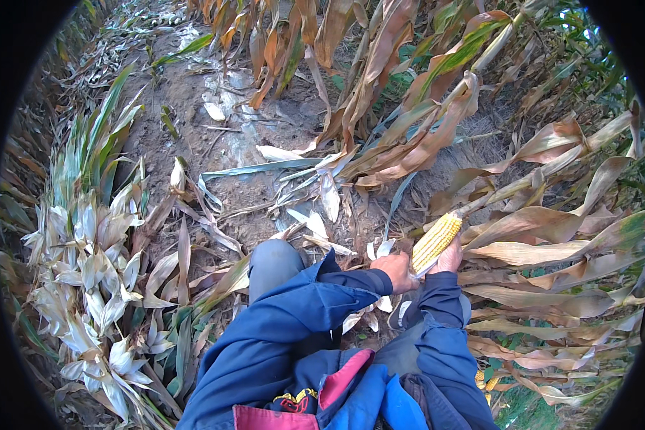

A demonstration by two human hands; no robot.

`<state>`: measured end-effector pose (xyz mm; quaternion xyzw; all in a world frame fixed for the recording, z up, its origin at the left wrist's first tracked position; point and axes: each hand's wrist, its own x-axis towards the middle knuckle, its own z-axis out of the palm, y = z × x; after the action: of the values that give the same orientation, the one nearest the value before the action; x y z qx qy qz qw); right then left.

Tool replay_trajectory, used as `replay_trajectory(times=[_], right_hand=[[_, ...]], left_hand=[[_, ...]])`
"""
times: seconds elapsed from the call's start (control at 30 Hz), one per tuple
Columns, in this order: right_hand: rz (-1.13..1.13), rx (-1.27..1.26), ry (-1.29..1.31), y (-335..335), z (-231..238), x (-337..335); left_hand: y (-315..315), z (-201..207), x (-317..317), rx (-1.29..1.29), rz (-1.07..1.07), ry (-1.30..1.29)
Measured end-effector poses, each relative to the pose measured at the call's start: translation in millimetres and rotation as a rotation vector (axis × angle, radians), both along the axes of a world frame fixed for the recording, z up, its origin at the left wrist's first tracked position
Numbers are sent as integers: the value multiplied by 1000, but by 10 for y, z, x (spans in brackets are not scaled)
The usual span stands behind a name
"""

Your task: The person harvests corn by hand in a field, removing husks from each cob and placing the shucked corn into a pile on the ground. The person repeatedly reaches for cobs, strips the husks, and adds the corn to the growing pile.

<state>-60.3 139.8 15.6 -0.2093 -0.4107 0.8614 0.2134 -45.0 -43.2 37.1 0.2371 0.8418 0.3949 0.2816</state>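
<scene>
A bare yellow ear of corn (437, 240) is held at a slant in front of my right knee, its kernels facing up. My right hand (448, 258) wraps round its right side, the fingers partly hidden under it. At the ear's lower left end my left hand (396, 272) is closed, touching it where a pale bit of husk shows. The ear's upper end meets a dry corn stalk (494, 195) that leans in from the right. Pale husk pieces (381, 249) lie just beyond my left hand.
A big heap of pale husks (97, 279) lies on the left. Dry standing corn plants (394, 79) crowd the far side and the right. Loose husks and leaves litter the soil (229, 143) ahead. More yellow ears (487, 381) show at lower right, beside my right sleeve.
</scene>
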Motion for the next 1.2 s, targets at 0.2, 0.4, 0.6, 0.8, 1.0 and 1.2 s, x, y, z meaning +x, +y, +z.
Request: replay_trajectory(times=[0.2, 0.4, 0.6, 0.8, 1.0, 1.2], right_hand=[[183, 37, -1, 4, 42, -83], [403, 583, -354, 134, -181, -263], [455, 1446, -347, -134, -26, -55], [549, 1570, -311, -269, 72, 141], [492, 1575, -397, -171, -60, 404], [-37, 417, -106, -10, -16, 281]], left_hand=[[-134, 27, -81, 179, 74, 11], [-126, -82, -304, 754, 231, -86], [-123, -122, -500, 1270, 249, -513], [-219, -79, -584, 1280, 290, -628], [-140, -219, -514, 901, 130, -439], [93, -286, -367, 346, 184, 203]])
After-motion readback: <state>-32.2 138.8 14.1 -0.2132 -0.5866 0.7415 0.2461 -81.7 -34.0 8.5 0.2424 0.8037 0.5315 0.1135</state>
